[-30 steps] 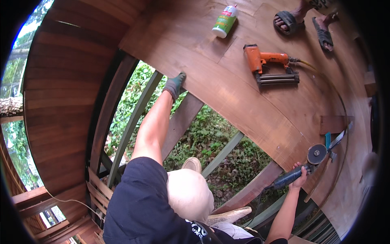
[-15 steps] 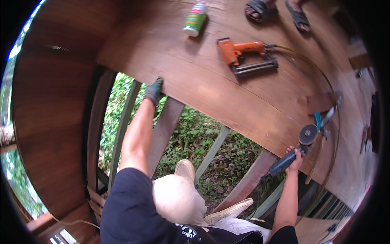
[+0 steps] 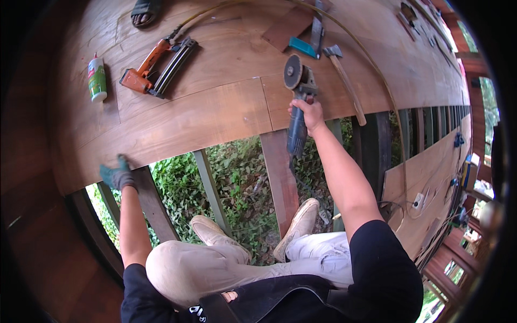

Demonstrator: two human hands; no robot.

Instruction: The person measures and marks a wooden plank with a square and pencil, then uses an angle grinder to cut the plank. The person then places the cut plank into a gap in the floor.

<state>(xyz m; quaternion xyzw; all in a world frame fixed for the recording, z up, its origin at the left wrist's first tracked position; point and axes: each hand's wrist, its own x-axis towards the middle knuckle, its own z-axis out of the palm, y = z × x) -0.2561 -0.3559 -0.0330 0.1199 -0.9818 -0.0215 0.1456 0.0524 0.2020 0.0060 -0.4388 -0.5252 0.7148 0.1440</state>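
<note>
Outdoors, on a raised wooden deck (image 3: 226,107): reddish-brown boards cover the upper part of the view, and below their edge the frame is open. Bare joists (image 3: 280,172) run across the gap, with green plants (image 3: 237,172) on the ground beneath. More joists and a loose panel with a cable lie to the right.

Right hand (image 3: 308,114): bare, fingers wrapped tight around the body of an angle grinder (image 3: 297,102). Grinder disc sits on the boards just past the deck edge; the blue handle end hangs over the gap. Arm is stretched out forward.

Left hand (image 3: 117,173): in a dark green glove, resting at the deck edge where a joist meets the boards. Fingers look curled against the wood; cannot tell whether they grip it or only press on it.

On the boards: orange nail gun (image 3: 151,67) upper left, with a hose leading away; green and white tube (image 3: 97,79) just left of it; hammer (image 3: 344,81) right of the grinder, handle reaching the edge. A sandalled foot (image 3: 144,11) shows at the top.

Person's legs in pale trousers, light shoes (image 3: 299,226) over the gap.
</note>
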